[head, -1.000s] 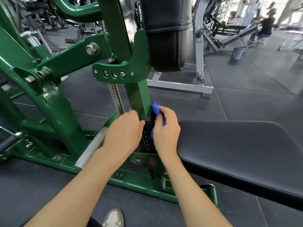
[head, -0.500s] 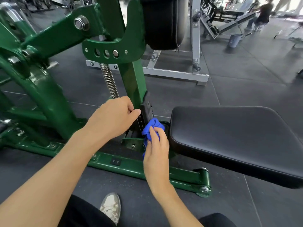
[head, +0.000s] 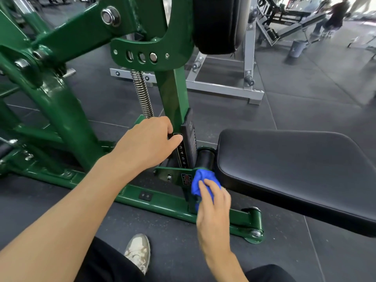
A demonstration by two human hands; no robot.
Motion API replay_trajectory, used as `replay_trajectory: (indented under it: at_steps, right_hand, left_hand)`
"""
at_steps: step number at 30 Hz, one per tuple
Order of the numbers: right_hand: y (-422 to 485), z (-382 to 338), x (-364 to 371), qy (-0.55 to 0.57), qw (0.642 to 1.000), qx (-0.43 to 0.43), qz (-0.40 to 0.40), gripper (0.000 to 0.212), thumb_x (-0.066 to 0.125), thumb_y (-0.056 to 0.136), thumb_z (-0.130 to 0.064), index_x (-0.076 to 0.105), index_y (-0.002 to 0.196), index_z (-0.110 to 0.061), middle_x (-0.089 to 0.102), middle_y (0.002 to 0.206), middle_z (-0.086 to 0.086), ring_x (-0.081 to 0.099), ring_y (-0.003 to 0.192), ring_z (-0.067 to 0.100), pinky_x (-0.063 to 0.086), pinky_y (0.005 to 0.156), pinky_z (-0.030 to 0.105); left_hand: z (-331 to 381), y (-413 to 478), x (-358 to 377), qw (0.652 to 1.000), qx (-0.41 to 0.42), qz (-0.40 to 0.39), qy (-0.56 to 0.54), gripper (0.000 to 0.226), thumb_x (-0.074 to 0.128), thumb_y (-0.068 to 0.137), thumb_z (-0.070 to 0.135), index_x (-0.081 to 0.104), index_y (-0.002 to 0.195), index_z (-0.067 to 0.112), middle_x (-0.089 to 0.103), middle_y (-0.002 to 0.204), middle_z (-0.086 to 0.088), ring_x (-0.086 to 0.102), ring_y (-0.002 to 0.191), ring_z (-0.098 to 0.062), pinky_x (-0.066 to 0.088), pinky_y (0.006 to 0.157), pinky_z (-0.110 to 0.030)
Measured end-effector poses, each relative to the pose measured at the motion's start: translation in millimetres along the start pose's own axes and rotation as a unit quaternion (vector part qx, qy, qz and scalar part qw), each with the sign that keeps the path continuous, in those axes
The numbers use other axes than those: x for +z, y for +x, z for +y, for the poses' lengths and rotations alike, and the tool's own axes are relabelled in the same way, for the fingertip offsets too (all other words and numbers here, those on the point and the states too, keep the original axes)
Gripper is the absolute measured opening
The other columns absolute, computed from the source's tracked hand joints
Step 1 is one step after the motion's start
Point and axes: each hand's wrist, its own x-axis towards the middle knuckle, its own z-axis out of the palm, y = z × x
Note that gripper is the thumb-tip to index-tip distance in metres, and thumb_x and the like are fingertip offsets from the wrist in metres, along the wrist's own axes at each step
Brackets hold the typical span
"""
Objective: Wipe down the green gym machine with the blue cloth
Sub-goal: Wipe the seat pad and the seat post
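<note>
The right hand is holding the bunched blue cloth and pressing it on the green machine low by the black seat. The left hand is gripping the green post.

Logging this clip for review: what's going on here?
A person is wiping a green gym machine. The right hand presses a bunched blue cloth against the low green bracket beside the black seat pad. The left hand holds the upright post by the numbered scale.
</note>
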Motion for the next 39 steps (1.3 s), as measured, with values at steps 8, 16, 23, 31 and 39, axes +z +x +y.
replay_trajectory:
  at_steps: [8, 16, 23, 31, 39]
  right_hand:
    - [10.7, -24.2, 30.2, -0.049, 0.996, -0.039, -0.069, 0.098, 0.074, 0.062, 0.025, 0.043, 0.152, 0.003, 0.036, 0.162, 0.018, 0.038, 0.144, 0.045, 0.027, 0.125, 0.048]
    - [1.7, -4.6, 24.0, -0.037, 0.996, -0.021, -0.076, 0.095, 0.070, 0.060, 0.029, 0.050, 0.148, 0.001, 0.038, 0.160, 0.006, 0.037, 0.145, 0.038, 0.012, 0.128, 0.033]
    - [-20.7, 15.1, 25.5, 0.041, 0.998, 0.057, -0.007, 0.071, 0.064, 0.082, 0.026, 0.049, 0.147, 0.002, 0.041, 0.155, 0.010, 0.045, 0.136, 0.035, 0.042, 0.113, 0.049]
    - [-2.5, -22.7, 40.4, 0.131, 0.984, 0.103, 0.056, 0.043, 0.056, 0.099, 0.003, 0.058, 0.141, -0.002, 0.045, 0.148, 0.014, 0.044, 0.137, 0.026, 0.037, 0.117, 0.040]
    - [23.7, -39.3, 65.2, 0.111, 0.992, -0.047, -0.045, 0.051, 0.072, 0.088, 0.009, 0.061, 0.136, -0.004, 0.046, 0.151, 0.007, 0.050, 0.135, 0.031, 0.032, 0.119, 0.032]
  left_hand:
    - [2.2, 4.0, 2.0, 1.000, 0.003, 0.012, 0.005, 0.032, 0.056, 0.100, 0.052, 0.066, 0.102, 0.021, 0.070, 0.093, 0.003, 0.065, 0.091, -0.020, 0.056, 0.085, -0.045]
    - [-1.9, 1.5, 0.7, 1.000, -0.012, -0.006, -0.001, 0.050, 0.056, 0.099, 0.052, 0.074, 0.098, 0.005, 0.075, 0.097, -0.017, 0.069, 0.092, -0.033, 0.056, 0.079, -0.040]
    - [-3.2, 3.9, 9.5, 0.999, -0.015, -0.044, 0.018, 0.060, 0.053, 0.098, 0.061, 0.073, 0.101, 0.005, 0.076, 0.100, -0.015, 0.072, 0.090, -0.032, 0.059, 0.081, -0.042]
    - [-8.5, 13.8, 5.2, 0.997, -0.032, -0.074, 0.011, 0.049, 0.055, 0.100, 0.053, 0.078, 0.095, 0.010, 0.076, 0.089, -0.008, 0.071, 0.083, -0.026, 0.059, 0.081, -0.041]
    - [-11.2, 14.7, 3.5, 0.995, -0.033, -0.080, 0.043, 0.033, 0.057, 0.102, 0.042, 0.076, 0.099, 0.015, 0.075, 0.099, -0.006, 0.070, 0.093, -0.026, 0.057, 0.088, -0.044]
